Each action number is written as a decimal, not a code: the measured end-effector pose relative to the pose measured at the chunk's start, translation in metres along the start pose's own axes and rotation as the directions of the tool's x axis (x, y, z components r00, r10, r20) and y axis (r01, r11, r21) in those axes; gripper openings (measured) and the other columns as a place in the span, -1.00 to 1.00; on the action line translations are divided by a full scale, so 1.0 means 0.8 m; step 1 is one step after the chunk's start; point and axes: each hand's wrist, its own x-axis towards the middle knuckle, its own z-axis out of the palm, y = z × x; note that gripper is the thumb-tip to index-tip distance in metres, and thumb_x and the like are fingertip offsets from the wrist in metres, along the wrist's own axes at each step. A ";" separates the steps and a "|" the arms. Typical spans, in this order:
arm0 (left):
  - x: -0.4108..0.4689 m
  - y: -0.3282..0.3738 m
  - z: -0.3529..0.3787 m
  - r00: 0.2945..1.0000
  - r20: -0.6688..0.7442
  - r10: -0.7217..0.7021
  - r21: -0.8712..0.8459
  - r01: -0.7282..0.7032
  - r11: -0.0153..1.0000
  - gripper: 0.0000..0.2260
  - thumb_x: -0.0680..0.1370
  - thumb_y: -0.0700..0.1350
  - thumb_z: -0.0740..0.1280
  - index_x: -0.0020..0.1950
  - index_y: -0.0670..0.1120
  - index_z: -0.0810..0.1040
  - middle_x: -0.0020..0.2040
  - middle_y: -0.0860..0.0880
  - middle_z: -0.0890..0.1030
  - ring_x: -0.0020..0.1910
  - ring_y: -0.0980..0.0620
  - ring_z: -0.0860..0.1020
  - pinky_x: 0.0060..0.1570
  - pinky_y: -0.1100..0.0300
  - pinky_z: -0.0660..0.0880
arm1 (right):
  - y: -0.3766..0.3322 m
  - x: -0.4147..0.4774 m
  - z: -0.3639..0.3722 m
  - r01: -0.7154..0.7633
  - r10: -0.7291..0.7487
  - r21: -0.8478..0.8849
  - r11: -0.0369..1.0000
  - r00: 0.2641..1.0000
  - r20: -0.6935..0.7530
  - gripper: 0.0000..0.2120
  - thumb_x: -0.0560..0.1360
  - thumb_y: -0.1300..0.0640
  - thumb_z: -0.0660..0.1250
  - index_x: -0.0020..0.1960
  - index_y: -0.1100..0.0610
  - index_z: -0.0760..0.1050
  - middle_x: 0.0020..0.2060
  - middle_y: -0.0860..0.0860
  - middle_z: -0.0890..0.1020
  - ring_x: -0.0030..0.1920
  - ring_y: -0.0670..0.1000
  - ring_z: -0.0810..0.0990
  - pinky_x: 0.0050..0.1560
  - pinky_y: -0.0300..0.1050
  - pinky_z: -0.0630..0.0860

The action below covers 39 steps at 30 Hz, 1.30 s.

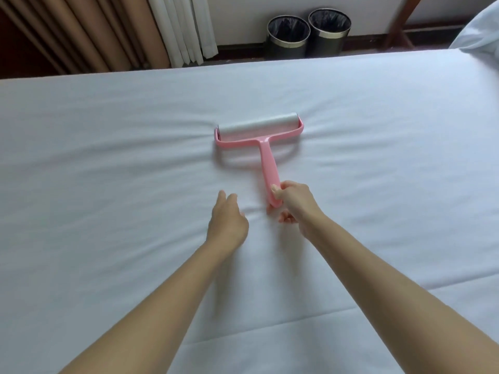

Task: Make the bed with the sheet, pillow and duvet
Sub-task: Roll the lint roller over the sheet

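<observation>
White sheet (108, 157) covers the bed edge to edge, with open fabric on every side of one pink lint roller (266, 147) lying on it. A person's right hand (291, 201) grips the roller's handle end. The left hand (228, 220), fingers relaxed, holds nothing just beside that handle. Beyond the roller, past the bed's far edge, stand two black bins (287, 36). Far right of the roller, pale bedding (480, 31) is cut off by the frame; whether it is pillow or duvet is unclear.

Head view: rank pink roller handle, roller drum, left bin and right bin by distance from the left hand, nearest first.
1. Pink roller handle, just right of the left hand, gripped by the right hand.
2. Roller drum, ahead on the sheet.
3. Left bin, on the floor past the bed.
4. Right bin, beside it, farther right.
</observation>
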 end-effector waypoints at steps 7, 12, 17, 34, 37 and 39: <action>-0.115 0.025 0.049 0.990 0.111 -0.082 -0.497 0.127 0.858 -0.82 0.60 -0.09 0.19 0.10 -0.07 0.54 0.11 -0.07 0.59 0.11 -0.07 0.54 0.18 0.03 0.48 | 0.100 -0.132 -0.013 -0.097 0.098 -0.009 0.995 0.993 0.063 -0.74 0.59 0.15 0.17 -0.26 0.13 0.46 -0.34 0.08 0.58 -0.60 -0.02 0.28 -0.55 -0.25 0.23; -0.203 -0.001 0.095 0.972 0.133 -0.192 -0.556 0.234 0.798 -0.83 0.56 -0.13 0.28 0.07 -0.15 0.59 0.02 -0.09 0.64 0.06 -0.08 0.60 0.16 -0.04 0.51 | 0.167 -0.230 -0.022 -0.178 0.175 0.015 0.984 0.977 0.118 -0.75 0.59 0.15 0.17 -0.23 0.10 0.49 -0.32 0.07 0.59 -0.66 -0.08 0.26 -0.57 -0.27 0.21; -0.292 -0.027 0.133 0.952 0.221 -0.210 -0.484 0.294 0.824 -0.92 0.54 -0.18 0.30 -0.05 -0.14 0.58 -0.07 -0.11 0.62 0.02 -0.12 0.60 0.14 -0.05 0.53 | 0.219 -0.321 -0.037 -0.276 0.278 -0.039 0.960 0.941 0.194 -0.80 0.58 0.18 0.18 -0.17 0.12 0.51 -0.28 0.07 0.61 -0.63 -0.06 0.25 -0.55 -0.27 0.21; -0.504 -0.062 0.164 0.926 0.290 -0.240 -0.469 0.357 0.808 -0.86 0.57 -0.19 0.21 -0.12 -0.16 0.53 0.01 -0.19 0.63 0.07 -0.18 0.59 0.15 -0.09 0.51 | 0.317 -0.524 -0.036 -0.143 0.123 0.079 0.987 0.970 0.209 -0.83 0.60 0.18 0.13 0.04 0.04 0.49 -0.32 0.13 0.58 -0.57 -0.08 0.33 -0.45 -0.26 0.34; -0.512 -0.069 0.137 0.938 0.234 -0.255 -0.496 0.341 0.798 -0.83 0.57 -0.20 0.21 -0.20 -0.13 0.51 0.00 -0.22 0.64 0.04 -0.19 0.60 0.14 -0.08 0.52 | 0.301 -0.531 -0.022 -0.090 0.065 0.095 0.991 0.970 0.235 -0.83 0.61 0.15 0.14 0.06 0.08 0.51 -0.33 0.12 0.59 -0.59 -0.10 0.35 -0.45 -0.27 0.36; -0.508 -0.081 0.113 0.943 0.188 -0.274 -0.515 0.332 0.790 -0.80 0.57 -0.20 0.20 -0.24 -0.13 0.50 -0.01 -0.23 0.64 0.01 -0.18 0.60 0.14 -0.08 0.52 | 0.284 -0.528 -0.005 -0.050 0.029 0.078 0.996 0.968 0.249 -0.82 0.61 0.12 0.16 0.06 0.12 0.52 -0.35 0.09 0.59 -0.59 -0.11 0.35 -0.43 -0.29 0.37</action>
